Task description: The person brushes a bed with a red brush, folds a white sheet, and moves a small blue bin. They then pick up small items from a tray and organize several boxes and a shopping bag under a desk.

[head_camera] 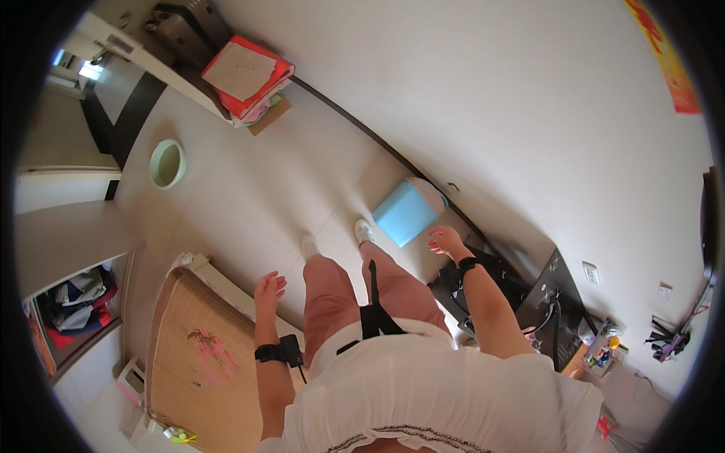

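My left hand [269, 290] hangs beside my left leg with nothing in it, its fingers loosely bent and apart. It is nearest to the edge of a bed covered with a woven sleeping mat [204, 362] that bears a pink flower pattern. My right hand [446, 242] is also bare, held out with half-curled fingers. In the view it appears just below a light blue plastic bin [406, 214] on the floor, apparently without touching it. A dark glossy cabinet [549, 317] with cables stands beside my right forearm. Black straps with small devices circle both wrists.
A pale green basin [168, 164] sits on the tiled floor [255, 187] ahead. By the doorway, a red stack of folders or boxes [247, 76] lies near a suitcase [187, 31]. At left, an open cupboard [79, 306] holds clothes. A white wall [481, 102] runs along the right.
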`<state>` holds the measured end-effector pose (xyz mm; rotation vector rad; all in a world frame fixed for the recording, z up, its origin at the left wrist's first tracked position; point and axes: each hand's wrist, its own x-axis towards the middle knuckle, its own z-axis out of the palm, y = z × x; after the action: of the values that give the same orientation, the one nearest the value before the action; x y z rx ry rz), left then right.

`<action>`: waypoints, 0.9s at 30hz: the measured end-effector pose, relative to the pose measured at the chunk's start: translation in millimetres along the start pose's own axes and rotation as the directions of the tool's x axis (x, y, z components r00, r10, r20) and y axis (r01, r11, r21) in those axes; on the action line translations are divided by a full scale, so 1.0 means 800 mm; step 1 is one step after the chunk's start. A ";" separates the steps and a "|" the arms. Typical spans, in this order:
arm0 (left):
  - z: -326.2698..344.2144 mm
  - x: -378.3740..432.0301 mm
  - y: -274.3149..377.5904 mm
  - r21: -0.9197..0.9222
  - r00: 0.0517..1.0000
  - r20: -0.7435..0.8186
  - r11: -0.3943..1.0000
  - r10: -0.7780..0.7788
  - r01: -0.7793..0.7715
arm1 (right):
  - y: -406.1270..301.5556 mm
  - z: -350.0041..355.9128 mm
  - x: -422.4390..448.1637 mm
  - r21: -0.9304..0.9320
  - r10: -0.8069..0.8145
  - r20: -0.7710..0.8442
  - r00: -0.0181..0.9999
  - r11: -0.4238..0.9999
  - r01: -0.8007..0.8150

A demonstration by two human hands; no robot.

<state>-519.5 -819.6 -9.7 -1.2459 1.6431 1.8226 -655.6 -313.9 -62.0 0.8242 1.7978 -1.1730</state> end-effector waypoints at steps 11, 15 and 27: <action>0.063 0.224 0.074 0.423 0.968 0.217 0.906 -0.129 0.025 | 0.051 0.088 0.133 -0.058 0.001 -0.061 0.998 0.998 -0.005; 0.124 0.277 0.056 0.379 0.960 0.255 0.925 -0.116 0.011 | 0.088 0.094 0.230 -0.219 -0.051 -0.094 0.994 0.975 0.029; 0.217 0.291 -0.197 0.328 0.852 0.397 0.920 -0.341 0.215 | 0.109 -0.011 0.482 -0.584 -0.311 -0.457 0.833 0.811 -0.017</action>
<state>-581.9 -682.7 -303.9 -0.8138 1.3157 1.4974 -758.2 -241.6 -437.4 0.6814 2.5461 -0.4250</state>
